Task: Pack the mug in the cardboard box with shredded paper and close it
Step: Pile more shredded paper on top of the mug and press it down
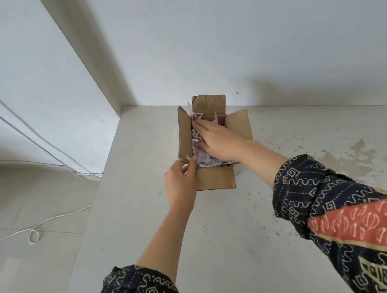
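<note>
Open box [216, 180] of corrugated brown cardboard on a speckled table [176, 247].
The right hand [219, 143] presses flat, fingers spread, on crinkled white paper [197, 138] shreds inside; the left hand [180, 185] pinches its near-left corner; print unreadable.

A pale table [223, 228] stands against a white wall [221, 32], its right part marked with brownish stains [351, 160] and dark specks. To the left, on the tiled floor [20, 279], a white cord [33, 235] forms a small loop. Thin cables [11, 118] slant down the left wall.
</note>
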